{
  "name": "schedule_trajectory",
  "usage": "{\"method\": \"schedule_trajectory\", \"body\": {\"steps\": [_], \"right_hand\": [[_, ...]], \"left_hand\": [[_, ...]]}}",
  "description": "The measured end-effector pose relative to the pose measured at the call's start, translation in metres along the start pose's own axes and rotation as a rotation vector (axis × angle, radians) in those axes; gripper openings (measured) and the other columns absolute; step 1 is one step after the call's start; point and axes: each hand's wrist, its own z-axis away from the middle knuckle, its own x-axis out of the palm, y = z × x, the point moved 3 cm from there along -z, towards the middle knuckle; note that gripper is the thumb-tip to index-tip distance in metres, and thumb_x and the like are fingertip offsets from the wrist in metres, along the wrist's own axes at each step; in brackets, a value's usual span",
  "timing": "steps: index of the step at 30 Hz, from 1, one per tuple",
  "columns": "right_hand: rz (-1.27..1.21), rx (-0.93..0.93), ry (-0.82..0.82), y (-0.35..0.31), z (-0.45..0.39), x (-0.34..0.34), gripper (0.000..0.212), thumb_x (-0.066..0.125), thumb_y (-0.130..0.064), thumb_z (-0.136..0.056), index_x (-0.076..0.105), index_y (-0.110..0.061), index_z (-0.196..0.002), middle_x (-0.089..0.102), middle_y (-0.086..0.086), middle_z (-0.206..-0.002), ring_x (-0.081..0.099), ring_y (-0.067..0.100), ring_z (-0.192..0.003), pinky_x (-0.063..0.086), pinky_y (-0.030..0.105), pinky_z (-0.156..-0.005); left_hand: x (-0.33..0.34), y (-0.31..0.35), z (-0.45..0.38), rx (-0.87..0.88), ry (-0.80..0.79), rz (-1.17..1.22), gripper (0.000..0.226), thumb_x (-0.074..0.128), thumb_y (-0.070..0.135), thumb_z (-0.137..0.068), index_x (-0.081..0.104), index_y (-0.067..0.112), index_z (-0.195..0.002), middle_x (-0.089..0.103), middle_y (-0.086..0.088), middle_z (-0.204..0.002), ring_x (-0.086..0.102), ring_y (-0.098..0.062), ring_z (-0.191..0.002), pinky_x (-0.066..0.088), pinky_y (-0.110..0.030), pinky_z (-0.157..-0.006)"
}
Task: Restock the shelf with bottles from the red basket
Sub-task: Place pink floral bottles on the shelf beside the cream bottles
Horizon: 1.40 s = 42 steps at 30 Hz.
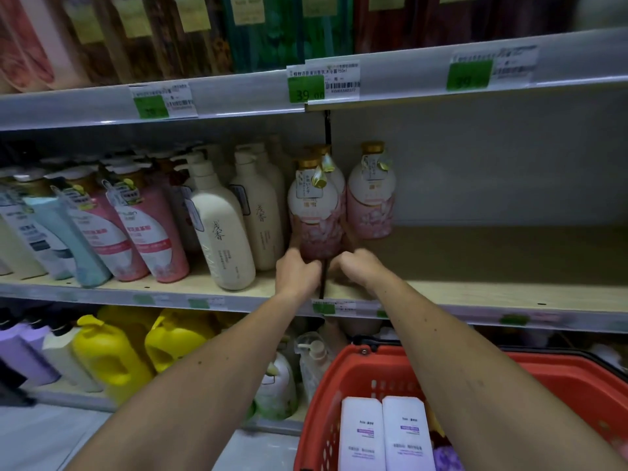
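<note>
Fingers of both hands are curled around the base of a rounded pink-and-white plastic bottle with a gold cap, at the centre of the frame: the left hand grips its lower left side, the right hand its lower right, though the fingertips themselves are hidden behind the bottle. It stands upright on the pale wood-look middle shelf, in front of another of the same kind, with a third matching bottle just beside it to the right. Right of these the shelf board is bare, so much stocking seems left. At lower right, the red perforated plastic basket holds at least two flat white rectangular bottles with purple labels. Glossy cream pump bottles stand to the left.
</note>
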Motion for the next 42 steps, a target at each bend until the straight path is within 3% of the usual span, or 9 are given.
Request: {"method": "schedule_trajectory", "body": {"steps": [7, 11, 14, 16, 19, 24, 27, 35, 42], "right_hand": [[-0.016, -0.034, 0.046, -0.009, 0.019, -0.002, 0.036, 0.068, -0.029, -0.058, 0.066, -0.007, -0.087, 0.072, 0.012, -0.093, 0.07, 0.03, -0.091, 0.06, 0.047, -0.086], [-0.01, -0.058, 0.156, -0.004, 0.04, -0.029, 0.068, 0.076, -0.025, -0.077, 0.052, -0.009, -0.138, 0.058, 0.014, -0.136, 0.058, 0.033, -0.122, 0.053, 0.042, -0.1], [-0.024, -0.128, 0.117, -0.001, 0.071, -0.062, 0.085, 0.076, -0.016, -0.081, 0.035, -0.013, -0.156, 0.065, 0.012, -0.132, 0.063, 0.033, -0.121, 0.054, 0.051, -0.101], [-0.03, -0.151, 0.074, 0.004, 0.1, -0.091, 0.075, 0.073, -0.009, -0.084, 0.041, -0.016, -0.151, 0.072, 0.012, -0.114, 0.074, 0.028, -0.102, 0.059, 0.052, -0.093], [0.139, -0.145, 0.042, 0.015, 0.158, -0.134, 0.06, 0.07, -0.012, -0.088, 0.049, -0.018, -0.143, 0.073, 0.006, -0.111, 0.078, 0.017, -0.082, 0.063, 0.046, -0.086], [0.402, -0.065, 0.054, 0.055, 0.247, -0.2, 0.023, 0.071, -0.018, -0.09, 0.072, -0.018, -0.113, 0.079, 0.002, -0.091, 0.078, 0.012, -0.079, 0.063, 0.043, -0.084], [0.514, 0.029, 0.074, 0.086, 0.29, -0.227, 0.021, 0.074, -0.03, -0.089, 0.074, -0.026, -0.109, 0.079, -0.008, -0.09, 0.075, 0.004, -0.083, 0.062, 0.038, -0.087], [0.674, 0.161, 0.241, 0.166, 0.379, -0.254, 0.038, 0.06, -0.065, -0.081, 0.065, -0.044, -0.113, 0.067, -0.025, -0.095, 0.062, -0.009, -0.091, 0.053, 0.017, -0.076], [0.712, 0.418, 0.12, 0.218, 0.401, -0.234, 0.059, 0.059, -0.083, -0.07, 0.049, -0.038, -0.108, 0.061, -0.017, -0.097, 0.062, 0.003, -0.085, 0.056, 0.024, -0.071]], "left_hand": [[-0.001, 0.008, 0.002, -0.041, -0.069, -0.039, 0.05, 0.061, 0.027, -0.083, 0.056, 0.012, -0.13, 0.067, -0.017, -0.123, 0.064, -0.038, -0.11, 0.055, -0.041, -0.093], [-0.012, 0.026, 0.02, 0.078, 0.018, -0.093, 0.036, 0.057, 0.026, -0.09, 0.053, 0.024, -0.126, 0.068, -0.003, -0.117, 0.064, -0.031, -0.111, 0.046, -0.031, -0.082], [-0.013, 0.039, 0.058, 0.175, -0.081, -0.047, 0.075, 0.056, 0.032, -0.084, 0.031, 0.045, -0.154, 0.06, 0.009, -0.141, 0.058, -0.014, -0.127, 0.048, -0.032, -0.103], [-0.009, 0.048, 0.086, 0.257, -0.173, 0.007, 0.084, 0.057, 0.032, -0.079, 0.024, 0.059, -0.152, 0.052, 0.011, -0.152, 0.052, -0.009, -0.137, 0.045, -0.039, -0.114], [0.003, 0.061, 0.13, 0.365, -0.299, 0.044, 0.078, 0.059, 0.034, -0.08, 0.03, 0.072, -0.142, 0.059, 0.016, -0.144, 0.056, 0.006, -0.127, 0.052, -0.037, -0.105], [0.047, 0.078, 0.2, 0.495, -0.631, 0.021, 0.074, 0.061, 0.037, -0.085, 0.033, 0.062, -0.149, 0.062, 0.021, -0.138, 0.057, 0.014, -0.122, 0.048, -0.018, -0.1], [0.081, 0.082, 0.229, 0.62, -0.764, -0.071, 0.067, 0.064, 0.029, -0.093, 0.039, 0.052, -0.151, 0.062, 0.024, -0.137, 0.053, 0.017, -0.124, 0.047, -0.015, -0.101], [0.16, 0.081, 0.272, 0.877, -0.948, -0.328, 0.066, 0.061, 0.027, -0.096, 0.036, 0.039, -0.157, 0.045, 0.014, -0.155, 0.042, -0.005, -0.141, 0.034, -0.027, -0.117], [0.226, 0.102, 0.3, 1.052, -1.251, -0.562, 0.119, 0.083, 0.059, -0.077, -0.005, 0.056, -0.156, -0.011, 0.017, -0.166, 0.022, -0.025, -0.152, 0.026, -0.034, -0.122]]}}
